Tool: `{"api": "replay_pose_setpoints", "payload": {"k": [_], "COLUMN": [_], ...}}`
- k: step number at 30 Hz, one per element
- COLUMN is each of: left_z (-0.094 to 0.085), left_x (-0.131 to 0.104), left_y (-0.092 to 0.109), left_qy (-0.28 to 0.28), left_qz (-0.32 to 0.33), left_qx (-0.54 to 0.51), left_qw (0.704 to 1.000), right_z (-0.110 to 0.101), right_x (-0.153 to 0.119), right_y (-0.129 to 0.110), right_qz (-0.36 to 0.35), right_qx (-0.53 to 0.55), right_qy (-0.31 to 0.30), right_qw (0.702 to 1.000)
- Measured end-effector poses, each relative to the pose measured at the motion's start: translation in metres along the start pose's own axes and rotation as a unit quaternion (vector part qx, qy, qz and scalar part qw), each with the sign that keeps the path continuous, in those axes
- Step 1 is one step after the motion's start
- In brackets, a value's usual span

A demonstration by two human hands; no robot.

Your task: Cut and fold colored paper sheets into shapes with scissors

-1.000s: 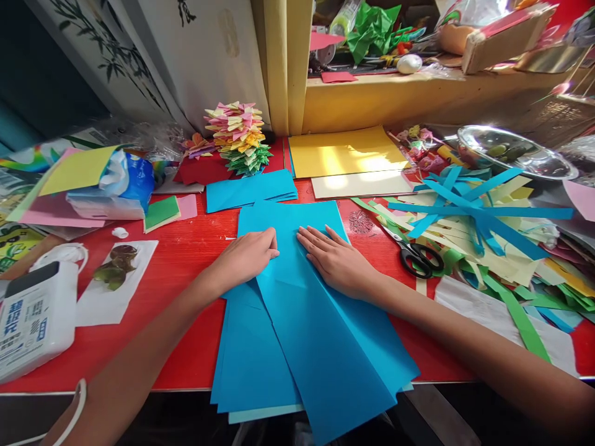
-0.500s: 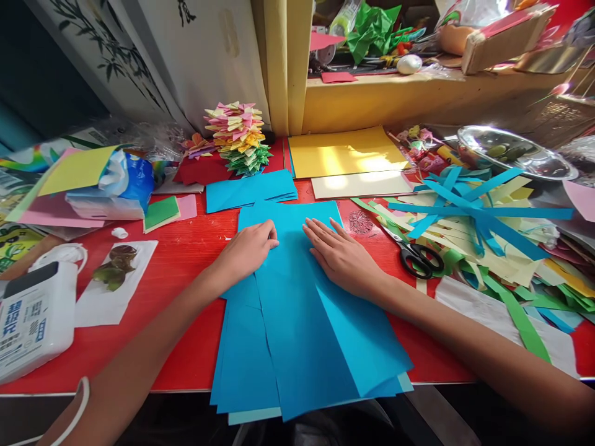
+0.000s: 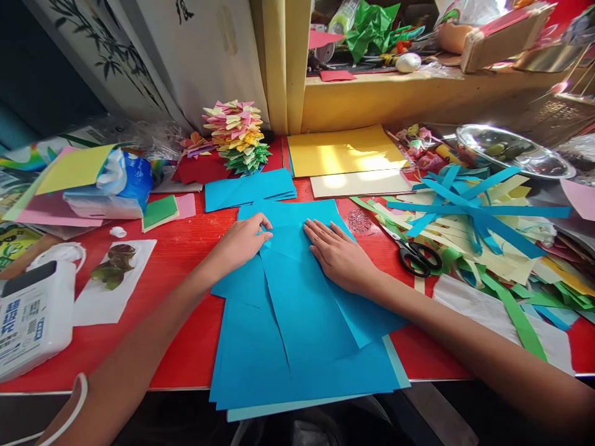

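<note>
Several blue paper sheets (image 3: 297, 384) lie stacked in front of me, with their lower ends over the table's front edge. A narrower blue sheet (image 3: 302, 297) with creases and a turned-out right side rests on top. At its upper left edge my left hand (image 3: 244, 243) is curled, thumb close to the forefinger, on the blue paper; its other fingertips are hidden. My right hand (image 3: 341, 257) lies flat on the same sheet's right part, fingers stretched out. Beyond both hands is a folded blue paper (image 3: 251, 189).
Black-handled scissors (image 3: 418, 257) and a heap of paper strips (image 3: 493, 223) lie at right. Yellow paper (image 3: 344, 152) and a folded-paper model (image 3: 237, 136) are at the back. A tissue pack (image 3: 123, 186) and a white box (image 3: 41, 316) stand left on the red table (image 3: 181, 297).
The top blue sheet has shifted away from me, its lower end now farther up the stack. My left hand has moved slightly left and up; my right hand stays nearly in place.
</note>
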State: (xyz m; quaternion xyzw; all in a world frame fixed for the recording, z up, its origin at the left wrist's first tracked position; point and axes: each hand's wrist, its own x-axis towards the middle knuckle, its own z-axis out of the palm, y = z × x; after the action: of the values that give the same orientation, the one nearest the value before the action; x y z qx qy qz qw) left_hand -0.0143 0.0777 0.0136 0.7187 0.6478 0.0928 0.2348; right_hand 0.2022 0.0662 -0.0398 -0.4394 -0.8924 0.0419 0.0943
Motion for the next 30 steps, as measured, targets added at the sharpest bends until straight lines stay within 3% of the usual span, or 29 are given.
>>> {"api": "replay_pose_setpoints", "payload": {"k": [10,17,23,30], "left_z": [0.004,0.001,0.001,0.005], "left_x": [0.002,0.001,0.008,0.008], "left_y": [-0.005,-0.002,-0.013,-0.013], "left_qy": [-0.052,-0.058,-0.027,-0.052], "left_qz": [-0.012,-0.021,-0.016,-0.012], "left_qx": [-0.018,-0.018,-0.092,-0.045], "left_qw": [0.998,0.998,0.995,0.998], "right_z": [0.000,0.000,0.002,0.000], "right_x": [-0.001,-0.001,-0.001,0.001], "right_y": [0.000,0.000,-0.002,-0.002], "right_qz": [0.000,0.000,0.020,0.036], "right_qx": [-0.008,-0.007,-0.014,-0.009], "right_qy": [0.001,0.003,0.008,0.000], "right_qw": [1.000,1.000,1.000,0.999]}}
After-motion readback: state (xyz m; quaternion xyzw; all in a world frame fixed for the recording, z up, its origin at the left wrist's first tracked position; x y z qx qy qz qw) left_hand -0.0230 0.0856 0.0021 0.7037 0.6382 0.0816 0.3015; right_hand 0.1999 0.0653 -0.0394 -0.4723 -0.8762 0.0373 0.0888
